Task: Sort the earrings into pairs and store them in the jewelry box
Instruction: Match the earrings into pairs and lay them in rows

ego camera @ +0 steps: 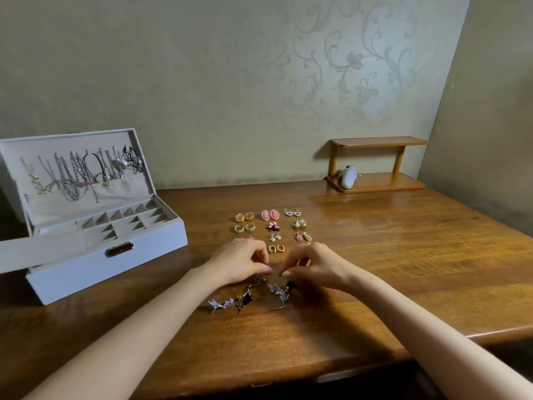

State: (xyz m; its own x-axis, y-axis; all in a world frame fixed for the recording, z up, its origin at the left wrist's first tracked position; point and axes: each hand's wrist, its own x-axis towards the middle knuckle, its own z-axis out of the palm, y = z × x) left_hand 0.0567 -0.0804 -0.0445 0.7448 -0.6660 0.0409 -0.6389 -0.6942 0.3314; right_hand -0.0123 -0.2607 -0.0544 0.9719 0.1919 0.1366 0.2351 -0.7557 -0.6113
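Note:
Several earring pairs lie in rows on the wooden table (375,255): gold-pink round studs (244,217), pink ovals (270,214), small gold hoops (276,248). Two long lilac-and-black flower earrings lie nearest me, one (230,302) on the left, one (281,291) on the right. My left hand (240,262) pinches at the top end of the left one. My right hand (311,265) has its fingertips at the top of the right one. Whether either earring is gripped is unclear. The open white jewelry box (115,264) stands at the left with bare compartments.
Necklaces (80,171) hang inside the box's raised lid. A small wooden shelf (377,166) with a white oblong object (348,176) stands at the back right against the wall. The table's front edge runs close below my forearms.

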